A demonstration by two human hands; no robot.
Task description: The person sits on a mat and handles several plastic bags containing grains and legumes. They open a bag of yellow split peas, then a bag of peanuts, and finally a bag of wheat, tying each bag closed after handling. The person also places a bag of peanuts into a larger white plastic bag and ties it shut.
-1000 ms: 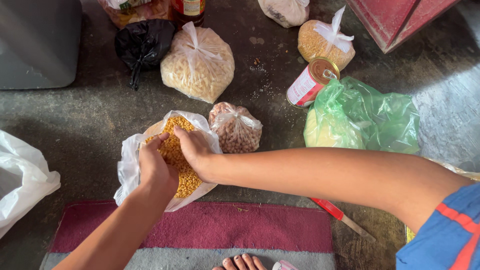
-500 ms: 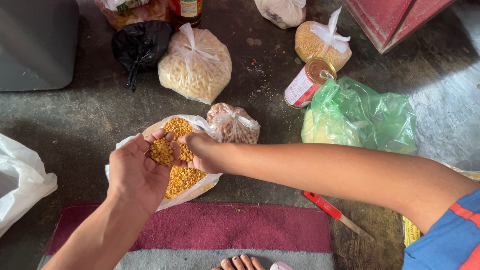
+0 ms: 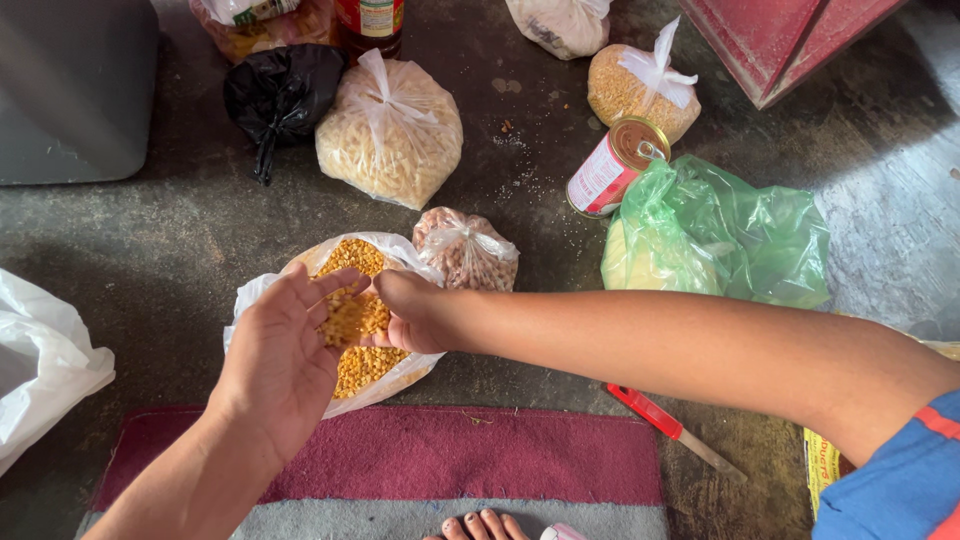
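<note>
Your left hand (image 3: 280,360) now tilted, palm open, yellow split grains (image 3: 345,318) sliding off it, vs. cupped and level half sec ago. Right hand (image 3: 415,312) loosely curled at grains, grip unclear. Both over open white bag (image 3: 250,305) on floor, beside tied bag w/ brown beans (image 3: 468,250).

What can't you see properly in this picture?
- Head view: the black bag is knotted and opaque, so its contents are hidden.
- Right hand: palm and fingertips face away.
- Yellow grains falling between the hands are blurred.
- The bottle and upper bags are cut off by the top edge.
- The green bag clouds its pale contents.
</note>
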